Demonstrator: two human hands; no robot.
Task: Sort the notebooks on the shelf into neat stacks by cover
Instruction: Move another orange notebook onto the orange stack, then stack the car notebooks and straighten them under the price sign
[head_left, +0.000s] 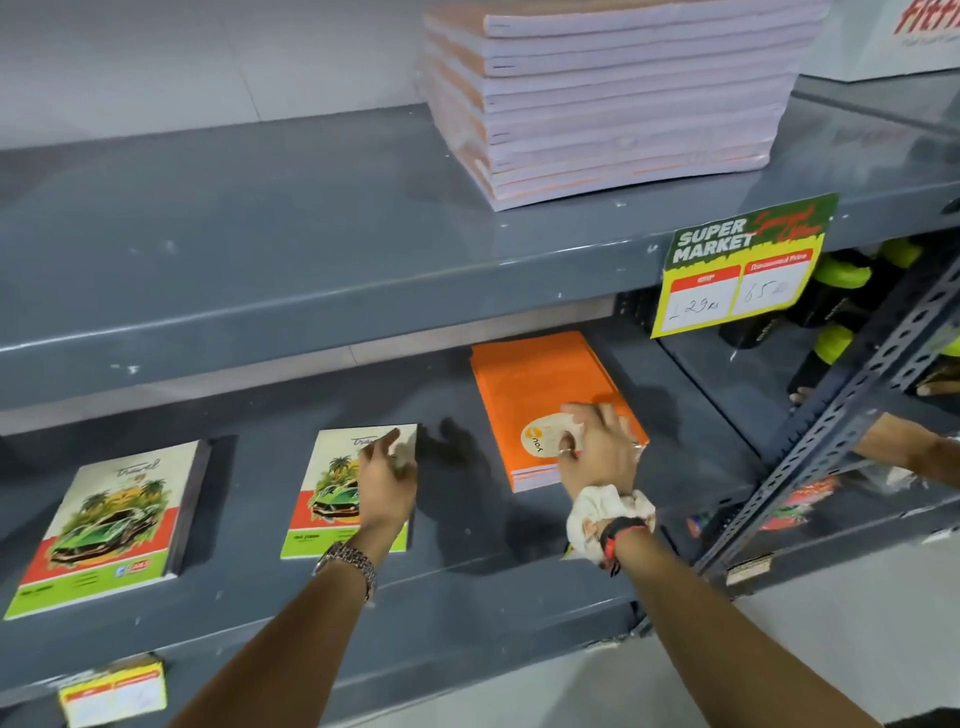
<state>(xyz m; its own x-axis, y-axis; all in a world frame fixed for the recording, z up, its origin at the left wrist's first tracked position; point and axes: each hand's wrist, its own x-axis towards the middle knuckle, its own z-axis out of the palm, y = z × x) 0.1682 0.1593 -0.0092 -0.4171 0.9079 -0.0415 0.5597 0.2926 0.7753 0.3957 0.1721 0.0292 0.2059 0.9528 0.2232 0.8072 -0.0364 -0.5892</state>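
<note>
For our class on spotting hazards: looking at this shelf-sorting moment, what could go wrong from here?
1. The flat orange notebook stack lies askew under the right hand; pushing may fan its layers.
2. The green-car travel notebook under the left hand lies near the grey metal shelf edge and might slide off.

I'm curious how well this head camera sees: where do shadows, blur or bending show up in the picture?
Head view: the left hand and right hand cast dark shadows on the lower shelf; the upper shelf's edge bows, wide-angle distortion; the price sign is readable, its handwriting soft; the wrapped stack shows pale sheen.
</note>
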